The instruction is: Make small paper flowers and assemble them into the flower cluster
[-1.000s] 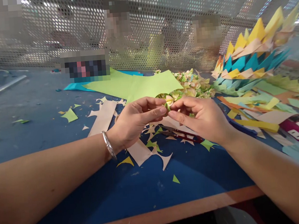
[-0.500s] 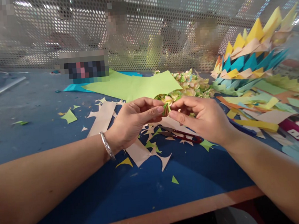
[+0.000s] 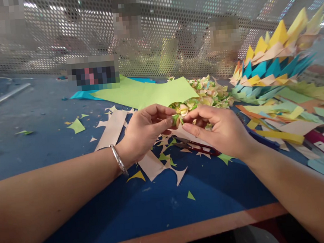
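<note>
Between both sets of fingertips is a small folded green and pale-pink paper piece [image 3: 176, 120], partly covered by the fingers. My left hand [image 3: 147, 128], with a silver bangle at the wrist, pinches its left side. From the right, my right hand [image 3: 217, 126] grips the other side between thumb and forefinger. Just beyond the hands lies a heap of small folded paper pieces [image 3: 210, 91] in pink and green. Under my right hand, a pair of dark red-handled snips [image 3: 200, 147] rests among paper scraps [image 3: 165, 158].
A large light-green paper sheet [image 3: 145, 94] lies over blue paper. Pale-pink strips [image 3: 113, 127] and offcuts spread across the blue table [image 3: 124, 218]. On the right stand stacked rings of pointed folded paper [image 3: 270, 66], with loose strips and a magenta object [image 3: 322, 142]. A perforated metal panel [image 3: 96, 33] rises behind.
The fingers have shifted slightly around the small paper piece, and more of its green side shows at the left thumb. Both hands keep hold of it in nearly the same place.
</note>
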The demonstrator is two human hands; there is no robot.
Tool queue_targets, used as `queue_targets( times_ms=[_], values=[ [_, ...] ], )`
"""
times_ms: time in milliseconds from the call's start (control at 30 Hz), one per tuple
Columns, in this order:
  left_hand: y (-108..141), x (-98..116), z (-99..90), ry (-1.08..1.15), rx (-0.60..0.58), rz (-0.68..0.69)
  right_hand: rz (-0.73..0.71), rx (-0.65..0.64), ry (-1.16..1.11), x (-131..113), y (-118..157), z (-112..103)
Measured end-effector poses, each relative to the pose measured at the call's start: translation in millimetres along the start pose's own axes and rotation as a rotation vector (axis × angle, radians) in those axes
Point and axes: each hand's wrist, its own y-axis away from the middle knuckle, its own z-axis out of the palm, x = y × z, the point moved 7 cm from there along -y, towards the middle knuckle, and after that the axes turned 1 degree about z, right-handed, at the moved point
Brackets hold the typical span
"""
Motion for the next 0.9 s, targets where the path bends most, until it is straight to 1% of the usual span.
queue_targets(
  times_ms=[100, 300, 400, 567, 733, 900],
  values=[
    [0.4, 1.8, -0.3, -0.041, 0.001, 0.034, 0.009, -0.008, -0.006, -0.2, -0.1, 0.6],
    [-1.3, 3.4, 1.3, -0.150, -0.043, 0.117, 0.013, -0.009, -0.009, -0.3, -0.1, 0.9],
    [-2.2, 3.0, 0.9, -0.151, -0.043, 0.137, 0.010, -0.007, -0.004, -0.1, -0.4, 0.6],
    [-0.8, 3.2, 1.9, -0.117, -0.047, 0.120, 0.021, -0.019, -0.019, 0.0, -0.3, 1.3],
    [-0.7, 2.3, -0.1, -0.100, -0.021, 0.086, 0.016, -0.022, -0.020, 0.2, 0.1, 1.2],
    [-0.7, 3.6, -0.8, -0.109, -0.007, 0.092, 0.010, -0.019, -0.018, 1.0, -0.7, -0.4]
  ],
)
